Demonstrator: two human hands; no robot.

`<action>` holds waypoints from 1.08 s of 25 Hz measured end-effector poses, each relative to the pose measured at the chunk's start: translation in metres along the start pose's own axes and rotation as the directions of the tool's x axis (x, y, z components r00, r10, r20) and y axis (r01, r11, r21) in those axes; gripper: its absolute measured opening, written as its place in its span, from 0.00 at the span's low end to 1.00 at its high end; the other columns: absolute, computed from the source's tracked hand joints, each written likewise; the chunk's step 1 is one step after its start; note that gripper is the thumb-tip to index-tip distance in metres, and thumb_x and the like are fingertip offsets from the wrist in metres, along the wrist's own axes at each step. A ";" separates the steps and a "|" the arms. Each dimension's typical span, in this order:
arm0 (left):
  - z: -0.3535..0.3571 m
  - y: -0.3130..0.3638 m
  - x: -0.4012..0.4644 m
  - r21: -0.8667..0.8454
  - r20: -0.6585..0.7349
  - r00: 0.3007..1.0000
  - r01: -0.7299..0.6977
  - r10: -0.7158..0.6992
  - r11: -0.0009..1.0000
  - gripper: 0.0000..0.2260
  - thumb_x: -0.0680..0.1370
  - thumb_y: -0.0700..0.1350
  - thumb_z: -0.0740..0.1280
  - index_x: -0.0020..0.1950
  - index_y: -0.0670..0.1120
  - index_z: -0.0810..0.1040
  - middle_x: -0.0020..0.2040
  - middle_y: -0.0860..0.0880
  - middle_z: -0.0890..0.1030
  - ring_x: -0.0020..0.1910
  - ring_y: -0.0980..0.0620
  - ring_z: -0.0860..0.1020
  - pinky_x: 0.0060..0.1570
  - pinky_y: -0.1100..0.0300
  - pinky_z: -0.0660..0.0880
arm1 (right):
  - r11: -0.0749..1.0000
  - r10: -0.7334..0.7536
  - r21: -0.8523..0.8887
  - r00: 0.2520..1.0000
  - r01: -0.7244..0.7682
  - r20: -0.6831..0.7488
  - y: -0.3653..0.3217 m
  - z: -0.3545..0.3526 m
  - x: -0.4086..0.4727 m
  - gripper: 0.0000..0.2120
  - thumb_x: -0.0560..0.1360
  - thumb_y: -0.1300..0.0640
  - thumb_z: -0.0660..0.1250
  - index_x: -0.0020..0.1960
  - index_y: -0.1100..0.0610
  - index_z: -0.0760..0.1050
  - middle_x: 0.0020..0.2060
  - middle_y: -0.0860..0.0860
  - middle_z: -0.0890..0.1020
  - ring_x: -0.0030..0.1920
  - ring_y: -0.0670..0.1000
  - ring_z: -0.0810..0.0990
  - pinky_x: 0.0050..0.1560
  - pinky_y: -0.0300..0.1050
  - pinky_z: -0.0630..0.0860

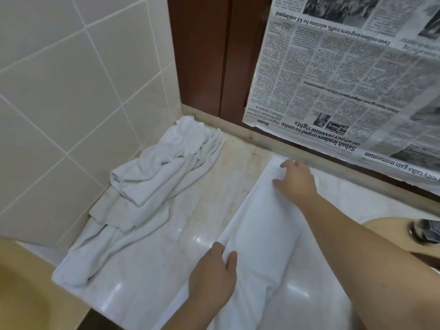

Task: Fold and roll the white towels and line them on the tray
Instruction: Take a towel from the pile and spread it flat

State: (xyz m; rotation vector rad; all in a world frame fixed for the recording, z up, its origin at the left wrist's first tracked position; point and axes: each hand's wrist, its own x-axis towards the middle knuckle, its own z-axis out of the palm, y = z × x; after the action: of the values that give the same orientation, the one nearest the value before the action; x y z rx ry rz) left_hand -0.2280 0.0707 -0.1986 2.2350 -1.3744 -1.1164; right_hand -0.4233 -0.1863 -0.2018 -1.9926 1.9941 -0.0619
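A white towel (259, 225) lies spread flat on the marble counter (214, 186), running from the back ledge toward me. My right hand (296, 181) rests on its far end with the fingers spread flat. My left hand (214, 272) holds the towel's left edge nearer to me, thumb on top, fingers tucked under the fold. A heap of crumpled white towels (152, 186) sits at the counter's left, against the tiled wall. No tray is in view.
A beige sink basin (381, 225) with a chrome tap (426, 232) lies at the right. Newspaper (345, 79) covers the mirror above the ledge, beside a brown wooden panel (202, 51). A beige fixture (23, 289) fills the lower left corner.
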 end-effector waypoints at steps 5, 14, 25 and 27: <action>0.001 -0.001 0.004 -0.006 0.017 0.999 0.037 -0.036 0.999 0.13 0.85 0.61 0.55 0.50 0.54 0.69 0.40 0.55 0.79 0.39 0.57 0.78 0.39 0.58 0.73 | 0.989 0.008 0.146 0.998 -0.017 0.061 0.006 -0.007 0.040 0.25 0.78 0.51 0.68 0.74 0.54 0.71 0.69 0.54 0.75 0.68 0.59 0.74 0.66 0.57 0.75; 0.000 -0.016 0.000 -0.148 0.048 0.999 0.013 -0.006 0.989 0.13 0.84 0.59 0.60 0.44 0.52 0.69 0.35 0.54 0.73 0.34 0.58 0.72 0.37 0.61 0.67 | 0.995 -0.041 0.097 0.994 0.031 0.099 0.021 -0.009 0.063 0.10 0.80 0.49 0.68 0.54 0.55 0.76 0.43 0.50 0.81 0.51 0.58 0.81 0.47 0.46 0.73; 0.009 -0.021 0.005 -0.198 -0.075 0.993 0.072 -0.088 0.977 0.12 0.86 0.55 0.55 0.46 0.53 0.68 0.33 0.52 0.75 0.31 0.55 0.73 0.37 0.55 0.72 | 0.987 0.006 0.161 0.998 -0.016 0.063 0.014 0.005 0.072 0.07 0.82 0.49 0.61 0.51 0.53 0.70 0.46 0.55 0.81 0.50 0.62 0.79 0.45 0.49 0.73; 0.010 -0.020 0.005 -0.194 -0.087 0.992 0.069 -0.087 0.979 0.12 0.86 0.56 0.55 0.46 0.53 0.68 0.33 0.52 0.76 0.32 0.55 0.75 0.37 0.56 0.72 | 0.992 0.024 0.124 0.999 -0.029 0.041 0.014 0.009 0.073 0.07 0.82 0.48 0.61 0.52 0.52 0.70 0.49 0.56 0.81 0.52 0.63 0.79 0.48 0.51 0.76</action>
State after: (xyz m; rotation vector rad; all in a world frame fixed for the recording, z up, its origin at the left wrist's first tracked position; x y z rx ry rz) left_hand -0.2218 0.0777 -0.2192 2.1898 -1.1017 -1.1007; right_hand -0.4324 -0.2561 -0.2283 -1.8749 1.9424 -0.1368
